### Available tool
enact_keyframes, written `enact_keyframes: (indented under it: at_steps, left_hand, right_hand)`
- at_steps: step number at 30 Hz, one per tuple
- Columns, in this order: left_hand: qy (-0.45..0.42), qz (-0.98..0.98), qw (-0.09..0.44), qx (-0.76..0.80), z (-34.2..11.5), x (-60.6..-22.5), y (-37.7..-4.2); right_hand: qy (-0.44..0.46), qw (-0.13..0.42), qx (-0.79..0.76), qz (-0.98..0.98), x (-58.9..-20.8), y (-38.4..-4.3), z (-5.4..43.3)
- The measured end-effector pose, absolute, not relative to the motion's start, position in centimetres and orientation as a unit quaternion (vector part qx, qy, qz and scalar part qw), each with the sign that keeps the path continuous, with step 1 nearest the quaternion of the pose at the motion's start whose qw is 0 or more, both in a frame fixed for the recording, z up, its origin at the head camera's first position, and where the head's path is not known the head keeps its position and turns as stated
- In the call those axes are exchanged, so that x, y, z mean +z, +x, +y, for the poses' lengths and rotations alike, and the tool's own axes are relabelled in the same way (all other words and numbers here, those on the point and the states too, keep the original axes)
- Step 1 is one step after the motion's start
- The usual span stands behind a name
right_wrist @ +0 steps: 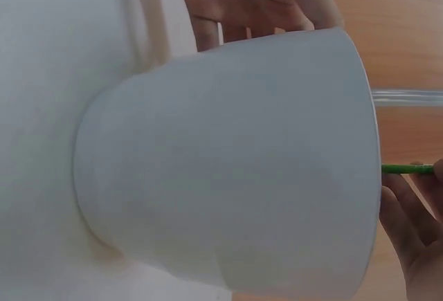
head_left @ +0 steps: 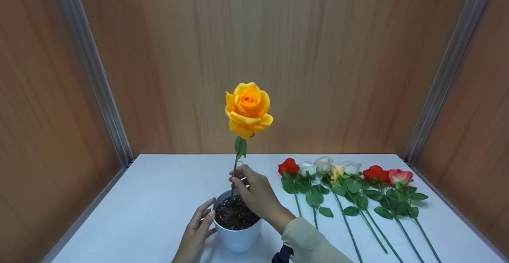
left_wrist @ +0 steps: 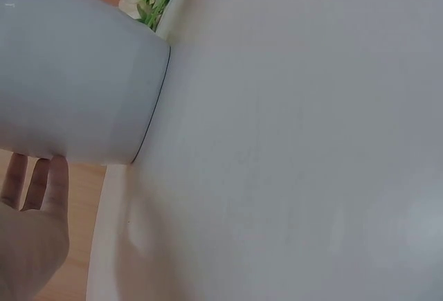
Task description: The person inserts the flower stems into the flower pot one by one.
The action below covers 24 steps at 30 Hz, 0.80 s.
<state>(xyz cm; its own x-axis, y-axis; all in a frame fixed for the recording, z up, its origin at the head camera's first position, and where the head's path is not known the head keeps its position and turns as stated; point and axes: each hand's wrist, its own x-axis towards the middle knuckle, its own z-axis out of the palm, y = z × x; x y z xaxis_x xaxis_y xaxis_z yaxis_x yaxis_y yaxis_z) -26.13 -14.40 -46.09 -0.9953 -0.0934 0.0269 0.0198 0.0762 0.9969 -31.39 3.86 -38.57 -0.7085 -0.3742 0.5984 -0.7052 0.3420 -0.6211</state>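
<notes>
A yellow-orange rose point(head_left: 248, 110) stands upright over a white pot point(head_left: 238, 240) of dark soil point(head_left: 235, 213), its lower stem going down to the soil. My right hand point(head_left: 254, 191) pinches the green stem point(right_wrist: 408, 169) just above the pot's rim. Against the left side of the pot, my left hand point(head_left: 197, 229) rests with its fingers spread; in the left wrist view several fingertips point(left_wrist: 58, 169) touch the pot wall point(left_wrist: 83, 73). Where the stem meets the soil is partly hidden by the right hand's fingers in the head view.
Several loose roses lie on the white table point(head_left: 159, 199) to the right: a red rose point(head_left: 288, 167), white ones, a pale yellow one point(head_left: 337, 172), another red and a pink rose point(head_left: 400, 176). Their stems point toward the front edge. Wood-grain panels point(head_left: 254, 56) enclose the back and sides.
</notes>
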Motion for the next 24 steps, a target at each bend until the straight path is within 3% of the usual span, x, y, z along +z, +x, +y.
enact_keyframes:
  at_steps: [9, 24]
  left_hand:
    - [0.027, -0.729, 0.04, -0.682, -14.3, -46.1, -26.0]
    - [0.019, -0.728, 0.033, -0.684, -14.2, -46.1, -25.9]
  right_hand:
    - [0.31, 0.147, 0.446, -0.827, -39.8, -31.8, 3.7]
    - [0.319, 0.153, 0.421, -0.835, -40.3, -32.3, 3.5]
